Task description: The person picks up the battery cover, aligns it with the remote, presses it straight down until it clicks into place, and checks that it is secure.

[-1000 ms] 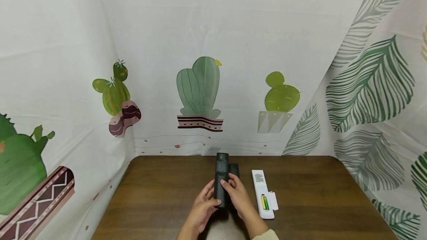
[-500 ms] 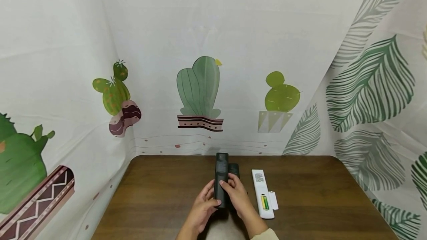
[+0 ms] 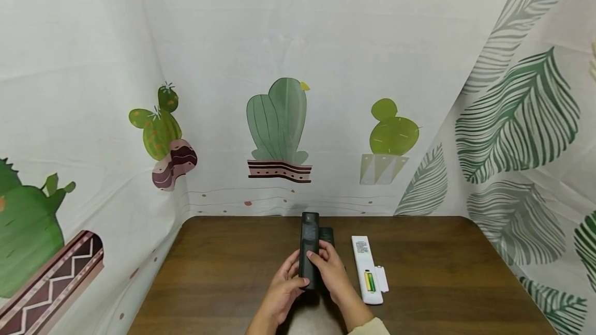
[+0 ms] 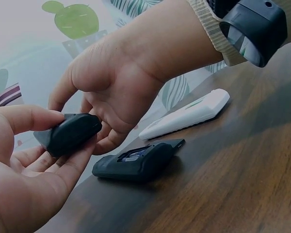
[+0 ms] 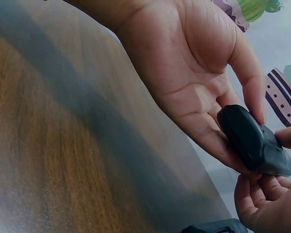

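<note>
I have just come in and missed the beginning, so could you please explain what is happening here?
A person holds a black remote above the table: the left hand grips its near end, the right hand its side. A second black remote lies on the table, its battery compartment open. To its right lies a white remote, also open: batteries show inside, and its cover lies beside it.

A brown wood-grain desk [image 3: 223, 273] with rounded far corners; behind it and at both sides hangs pale, creased cloth [image 3: 335, 30], printed with potted cacti [image 3: 287, 123] and large leaves [image 3: 523, 118].
</note>
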A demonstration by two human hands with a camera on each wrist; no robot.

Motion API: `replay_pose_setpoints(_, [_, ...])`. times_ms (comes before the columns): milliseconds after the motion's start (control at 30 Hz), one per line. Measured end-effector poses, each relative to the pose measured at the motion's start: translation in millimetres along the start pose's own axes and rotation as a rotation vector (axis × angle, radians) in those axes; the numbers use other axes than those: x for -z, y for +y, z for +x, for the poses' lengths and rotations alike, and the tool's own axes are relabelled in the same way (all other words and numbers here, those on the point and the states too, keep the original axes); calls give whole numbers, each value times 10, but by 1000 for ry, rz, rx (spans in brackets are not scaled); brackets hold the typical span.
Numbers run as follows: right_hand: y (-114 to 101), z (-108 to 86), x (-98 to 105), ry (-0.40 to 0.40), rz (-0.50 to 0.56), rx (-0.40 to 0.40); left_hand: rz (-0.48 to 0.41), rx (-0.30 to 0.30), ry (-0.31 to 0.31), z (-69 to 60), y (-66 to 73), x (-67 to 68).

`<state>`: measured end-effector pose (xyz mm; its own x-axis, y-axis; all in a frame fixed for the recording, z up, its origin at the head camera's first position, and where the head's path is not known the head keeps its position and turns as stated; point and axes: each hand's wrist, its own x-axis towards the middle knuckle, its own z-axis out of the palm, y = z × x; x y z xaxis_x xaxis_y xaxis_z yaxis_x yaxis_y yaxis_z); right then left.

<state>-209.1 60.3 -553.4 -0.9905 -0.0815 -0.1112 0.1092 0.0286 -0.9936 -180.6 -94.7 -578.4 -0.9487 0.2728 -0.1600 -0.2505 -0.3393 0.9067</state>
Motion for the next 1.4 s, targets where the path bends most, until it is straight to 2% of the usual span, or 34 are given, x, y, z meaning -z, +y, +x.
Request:
replay_pose_setpoints(1067, [27, 4, -10, -3, 8, 12, -9, 7, 4, -12, -5, 2])
replay_pose_setpoints(1400, [23, -13, -4, 1, 13, -10, -7, -7, 4, -14, -35, 20])
